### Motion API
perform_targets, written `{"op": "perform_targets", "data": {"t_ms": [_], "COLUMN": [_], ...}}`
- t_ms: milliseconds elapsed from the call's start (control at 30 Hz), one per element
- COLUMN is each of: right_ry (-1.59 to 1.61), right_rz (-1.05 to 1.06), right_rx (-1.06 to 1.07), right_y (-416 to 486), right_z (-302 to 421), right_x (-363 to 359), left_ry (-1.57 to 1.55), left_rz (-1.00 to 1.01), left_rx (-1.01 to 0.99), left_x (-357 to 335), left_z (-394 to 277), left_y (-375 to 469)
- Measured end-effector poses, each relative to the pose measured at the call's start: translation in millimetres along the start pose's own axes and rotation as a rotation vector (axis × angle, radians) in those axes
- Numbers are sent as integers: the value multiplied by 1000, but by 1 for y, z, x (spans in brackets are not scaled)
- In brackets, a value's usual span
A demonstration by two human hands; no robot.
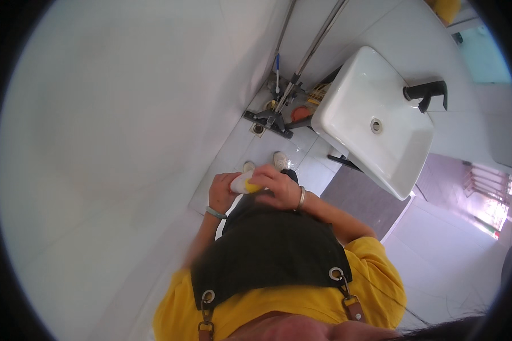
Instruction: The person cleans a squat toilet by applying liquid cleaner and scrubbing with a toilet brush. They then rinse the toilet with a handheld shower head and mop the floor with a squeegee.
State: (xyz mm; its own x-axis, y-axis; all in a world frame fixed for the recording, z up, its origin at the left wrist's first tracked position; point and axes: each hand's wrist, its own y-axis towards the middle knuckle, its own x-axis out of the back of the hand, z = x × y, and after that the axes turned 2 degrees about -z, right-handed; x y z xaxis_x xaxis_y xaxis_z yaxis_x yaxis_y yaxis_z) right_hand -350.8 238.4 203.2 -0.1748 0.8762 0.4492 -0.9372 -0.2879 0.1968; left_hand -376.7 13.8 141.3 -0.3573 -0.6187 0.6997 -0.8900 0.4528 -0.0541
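My left hand (223, 192), with a pale green bangle at its wrist, is closed around the left end of a small white and yellow object (240, 183), perhaps a bottle. From the other side my right hand (277, 187), with a silver bangle, has its fingers on the yellow end. The object is held in front of a dark apron (273, 251), above the tiled floor. The fingers hide part of it, so its exact kind cannot be told.
A white ceramic basin (350, 128) with a black faucet (426, 93) stands at the right. A floor squeegee (269, 121) leans in the corner beside a floor drain (257, 129). A blue and white brush (277, 74) and a red container (300, 113) are behind. A white wall rises at the left.
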Motion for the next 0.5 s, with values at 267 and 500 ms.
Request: {"op": "perform_targets", "data": {"t_ms": [267, 500], "right_ry": [34, 121], "right_rz": [-32, -81], "right_rx": [-143, -237], "right_y": [-10, -8], "right_z": [-31, -61], "right_x": [-9, -18], "left_ry": [41, 58], "left_rz": [-2, -62], "left_rx": [90, 148], "left_x": [-28, -55], "left_z": [1, 15], "left_y": [8, 18]}}
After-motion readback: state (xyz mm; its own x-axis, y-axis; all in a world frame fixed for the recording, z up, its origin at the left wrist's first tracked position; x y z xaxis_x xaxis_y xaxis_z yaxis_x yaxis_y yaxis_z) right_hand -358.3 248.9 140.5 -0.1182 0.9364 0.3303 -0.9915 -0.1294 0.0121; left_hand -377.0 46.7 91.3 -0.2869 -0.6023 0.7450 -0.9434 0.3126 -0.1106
